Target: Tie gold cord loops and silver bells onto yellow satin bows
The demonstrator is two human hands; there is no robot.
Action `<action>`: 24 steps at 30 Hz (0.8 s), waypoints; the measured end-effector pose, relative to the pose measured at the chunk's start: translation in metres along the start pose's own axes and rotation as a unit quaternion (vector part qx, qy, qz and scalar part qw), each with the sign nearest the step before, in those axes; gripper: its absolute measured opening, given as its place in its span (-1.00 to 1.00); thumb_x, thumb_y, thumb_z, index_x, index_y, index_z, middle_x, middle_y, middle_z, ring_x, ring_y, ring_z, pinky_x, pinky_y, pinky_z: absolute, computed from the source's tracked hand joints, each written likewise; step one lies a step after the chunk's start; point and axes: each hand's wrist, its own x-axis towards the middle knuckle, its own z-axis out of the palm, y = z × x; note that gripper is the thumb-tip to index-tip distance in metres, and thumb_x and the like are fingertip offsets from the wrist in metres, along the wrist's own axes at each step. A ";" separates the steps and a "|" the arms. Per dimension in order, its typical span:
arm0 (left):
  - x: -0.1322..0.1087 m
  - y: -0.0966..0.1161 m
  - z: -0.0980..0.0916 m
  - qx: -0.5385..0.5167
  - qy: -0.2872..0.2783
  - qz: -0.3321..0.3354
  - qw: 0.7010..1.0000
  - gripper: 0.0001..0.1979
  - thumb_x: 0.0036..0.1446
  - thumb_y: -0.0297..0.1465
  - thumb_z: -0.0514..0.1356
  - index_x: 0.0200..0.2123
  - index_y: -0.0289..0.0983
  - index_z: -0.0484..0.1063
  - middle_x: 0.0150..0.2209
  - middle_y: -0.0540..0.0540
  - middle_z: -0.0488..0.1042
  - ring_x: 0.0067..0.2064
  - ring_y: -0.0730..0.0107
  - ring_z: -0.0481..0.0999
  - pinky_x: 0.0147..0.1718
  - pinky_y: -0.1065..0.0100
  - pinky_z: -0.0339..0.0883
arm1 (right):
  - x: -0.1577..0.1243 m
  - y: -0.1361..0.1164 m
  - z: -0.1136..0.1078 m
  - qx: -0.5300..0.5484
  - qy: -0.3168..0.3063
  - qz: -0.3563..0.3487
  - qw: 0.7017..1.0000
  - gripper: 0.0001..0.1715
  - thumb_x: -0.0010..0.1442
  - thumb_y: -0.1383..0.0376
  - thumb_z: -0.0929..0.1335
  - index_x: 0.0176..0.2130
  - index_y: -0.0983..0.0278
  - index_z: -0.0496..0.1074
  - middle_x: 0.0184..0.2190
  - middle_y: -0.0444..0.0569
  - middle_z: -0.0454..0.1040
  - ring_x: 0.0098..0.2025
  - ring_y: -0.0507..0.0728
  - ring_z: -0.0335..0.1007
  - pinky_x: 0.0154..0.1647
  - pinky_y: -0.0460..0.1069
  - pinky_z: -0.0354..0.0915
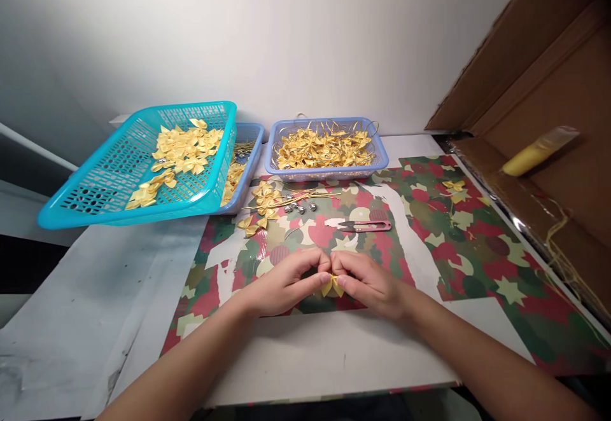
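Note:
A small yellow bow (pixel 333 286) is pinched between both hands, low in the middle of the view. My left hand (pixel 291 284) grips its left side with thumb and curled fingers. On the right side my right hand (pixel 370 284) holds it the same way, the fingertips of both hands nearly touching. Beyond the hands lie pink-handled thread snips (pixel 366 226), several silver bells (pixel 300 209), gold cords (pixel 291 200) and a cluster of yellow bows (pixel 266 200). The fingers cover part of the held bow.
At the left a turquoise basket (pixel 224 182) with yellow bows rests tilted over a blue basket (pixel 252 154). Another blue basket (pixel 329 172) stands at the back, full of corded bows. A cardboard box (pixel 539 90) borders the right. One loose bow (pixel 454 186) lies near it.

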 end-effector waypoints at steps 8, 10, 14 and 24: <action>0.000 -0.004 0.001 0.038 0.012 -0.007 0.999 -0.72 0.30 -0.22 -0.01 -0.42 -0.22 0.14 -0.42 0.05 0.20 -0.39 0.45 0.19 -0.40 0.44 0.15 | 0.002 0.002 0.000 -0.063 0.020 -0.024 0.998 -0.77 0.21 0.29 0.21 -0.47 0.21 0.07 -0.48 -0.18 0.20 -0.45 0.02 0.10 -0.37 -0.06 0.12; 0.000 -0.007 -0.002 0.073 0.025 -0.003 0.997 -0.71 0.30 -0.22 -0.01 -0.44 -0.22 0.14 -0.43 0.04 0.22 -0.41 0.44 0.21 -0.41 0.44 0.16 | 0.003 0.002 0.000 -0.107 0.031 -0.025 0.993 -0.77 0.20 0.30 0.23 -0.46 0.21 0.08 -0.48 -0.19 0.21 -0.44 0.03 0.11 -0.34 -0.05 0.14; -0.002 -0.012 -0.021 0.218 0.128 0.020 0.967 -0.74 0.26 -0.24 0.03 -0.46 -0.21 0.20 -0.47 0.01 0.30 -0.43 0.39 0.29 -0.42 0.40 0.19 | 0.004 0.001 -0.002 -0.147 0.100 -0.003 0.984 -0.94 0.22 0.30 0.28 -0.30 0.20 0.23 -0.41 -0.16 0.32 -0.38 0.04 0.22 -0.31 -0.05 0.21; -0.013 -0.038 -0.068 0.422 0.257 -0.044 0.868 -0.80 0.14 -0.15 0.08 -0.35 -0.11 0.40 -0.47 0.03 0.52 -0.47 0.27 0.44 -0.48 0.36 0.24 | -0.066 -0.057 -0.153 -0.414 0.488 0.056 0.767 -0.88 0.21 0.31 0.30 -0.31 0.24 0.45 -0.34 -0.05 0.49 -0.33 0.10 0.39 -0.27 0.00 0.34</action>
